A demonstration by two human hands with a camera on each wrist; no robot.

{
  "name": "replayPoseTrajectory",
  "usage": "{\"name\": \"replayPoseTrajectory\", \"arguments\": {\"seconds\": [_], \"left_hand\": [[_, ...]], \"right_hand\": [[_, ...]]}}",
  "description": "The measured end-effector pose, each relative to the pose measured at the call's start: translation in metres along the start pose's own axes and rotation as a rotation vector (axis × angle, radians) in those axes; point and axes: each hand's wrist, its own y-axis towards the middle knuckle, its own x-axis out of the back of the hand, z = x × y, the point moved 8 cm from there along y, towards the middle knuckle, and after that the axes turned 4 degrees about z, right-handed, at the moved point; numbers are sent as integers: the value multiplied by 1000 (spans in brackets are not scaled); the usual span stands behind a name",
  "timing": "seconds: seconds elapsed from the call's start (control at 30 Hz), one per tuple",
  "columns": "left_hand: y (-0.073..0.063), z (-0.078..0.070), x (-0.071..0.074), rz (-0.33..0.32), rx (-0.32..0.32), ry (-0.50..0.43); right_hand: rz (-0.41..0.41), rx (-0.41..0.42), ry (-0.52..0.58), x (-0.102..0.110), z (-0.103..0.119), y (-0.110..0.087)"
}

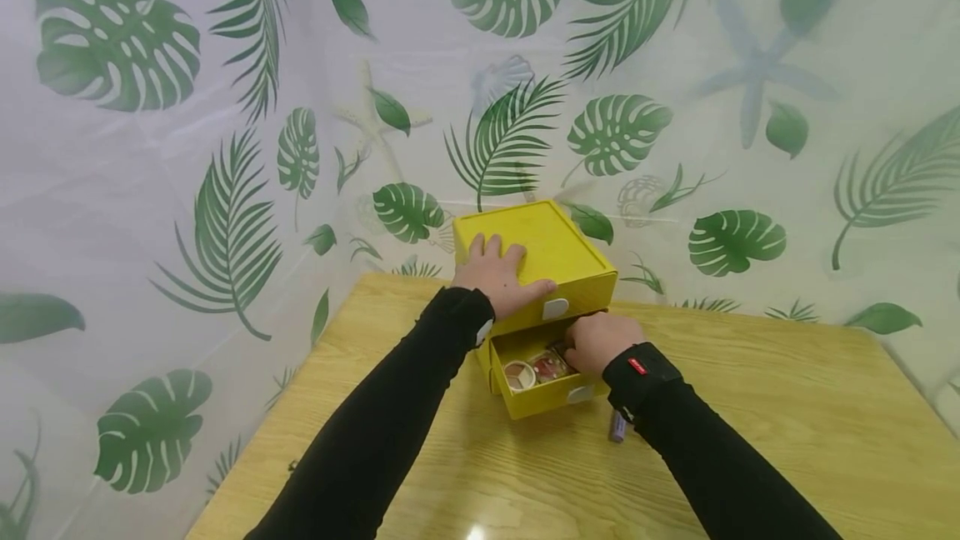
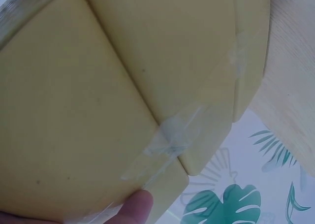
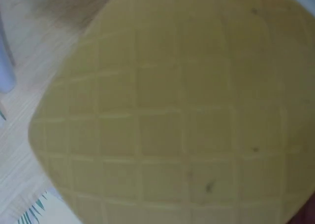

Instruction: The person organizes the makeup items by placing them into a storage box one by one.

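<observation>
A yellow drawer box (image 1: 555, 252) stands on the table with its lower drawer (image 1: 536, 407) pulled out. My left hand (image 1: 495, 277) rests spread on the box's top, thumb toward the front edge; in the left wrist view a fingertip (image 2: 138, 204) shows at the box's taped side. My right hand (image 1: 606, 340) reaches into the drawer at its right, fingers bent down and mostly hidden, so I cannot tell whether they hold anything. Beside it in the drawer lie a round compact (image 1: 519, 375) and a clear-wrapped reddish packet (image 1: 550, 365). A grid-patterned yellow surface (image 3: 162, 111) fills most of the right wrist view.
A small purple stick-shaped item (image 1: 618, 427) lies on the wooden table (image 1: 757, 407) just right of the drawer, partly under my right wrist. The upper drawer with its white tab (image 1: 556, 308) is closed. A leaf-patterned curtain (image 1: 637, 40) hangs behind and to the left.
</observation>
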Motion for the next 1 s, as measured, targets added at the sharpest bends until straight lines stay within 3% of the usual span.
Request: {"name": "replayPoseTrajectory", "arguments": {"seconds": [0.17,0.3,0.4,0.5,0.6,0.67,0.77,1.0], "left_hand": [[1,0,-2,10,-4,0],[2,1,-5,7,-4,0],[3,1,-9,10,-5,0],[3,0,-12,17,-6,3],[0,-3,-8,13,-10,15],[-2,-4,-4,6,-10,21],[-3,-5,1,-2,-10,20],[-1,-1,2,0,-4,13]], "right_hand": [[-9,14,9,-4,-2,-1],[-73,-1,53,-5,-5,-6],[-197,-8,118,-3,-8,-17],[-371,20,190,2,-9,-36],[-519,65,263,8,-8,-59],[-575,90,313,11,-8,-73],[-585,86,380,8,-10,-89],[-500,28,485,-17,-12,-107]]}}
